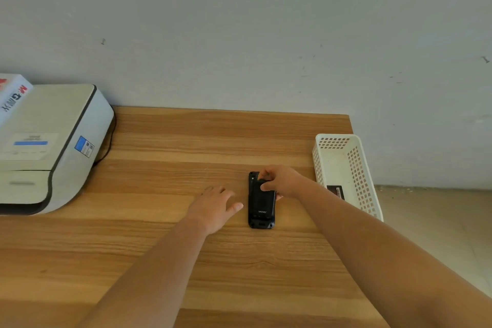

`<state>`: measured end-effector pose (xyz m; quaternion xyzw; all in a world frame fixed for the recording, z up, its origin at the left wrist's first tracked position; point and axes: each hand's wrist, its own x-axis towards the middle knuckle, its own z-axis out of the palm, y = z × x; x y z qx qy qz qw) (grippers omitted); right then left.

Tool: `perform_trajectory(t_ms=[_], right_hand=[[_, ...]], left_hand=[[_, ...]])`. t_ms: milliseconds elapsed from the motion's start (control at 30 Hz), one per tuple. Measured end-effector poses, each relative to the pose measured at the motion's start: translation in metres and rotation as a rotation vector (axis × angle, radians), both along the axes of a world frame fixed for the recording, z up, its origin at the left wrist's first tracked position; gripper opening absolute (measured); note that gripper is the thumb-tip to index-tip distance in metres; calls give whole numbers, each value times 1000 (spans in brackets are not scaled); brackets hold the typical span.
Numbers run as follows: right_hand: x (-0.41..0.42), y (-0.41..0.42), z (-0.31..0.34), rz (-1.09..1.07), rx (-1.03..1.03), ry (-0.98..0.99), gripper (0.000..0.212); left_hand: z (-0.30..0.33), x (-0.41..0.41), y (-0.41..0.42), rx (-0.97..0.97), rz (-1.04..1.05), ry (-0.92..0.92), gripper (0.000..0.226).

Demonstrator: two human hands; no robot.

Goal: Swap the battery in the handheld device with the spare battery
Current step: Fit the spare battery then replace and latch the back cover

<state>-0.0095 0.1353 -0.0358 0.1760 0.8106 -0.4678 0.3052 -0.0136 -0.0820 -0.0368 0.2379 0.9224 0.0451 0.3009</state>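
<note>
The black handheld device (261, 210) lies face down on the wooden table (165, 247), its back facing up. My right hand (282, 181) covers its far end, with the thumb and fingers pinching the black battery (262, 198) seated in the back. My left hand (215, 205) rests flat on the table just left of the device, fingers spread, thumb close to the device's edge, holding nothing. A dark flat battery with a label (336, 192) lies inside the white basket on the right.
A white perforated plastic basket (356, 168) stands at the table's right edge. A white-and-grey printer (50, 146) with a box on top fills the left side. A grey wall rises behind the table.
</note>
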Motion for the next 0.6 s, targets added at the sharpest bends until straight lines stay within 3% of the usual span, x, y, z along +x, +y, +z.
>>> perform_trajectory(t_ms=[600], right_hand=[[7,-8,-16,183,230,90,30]], left_hand=[[-14,-10,-5,-36,-18,-22,59]])
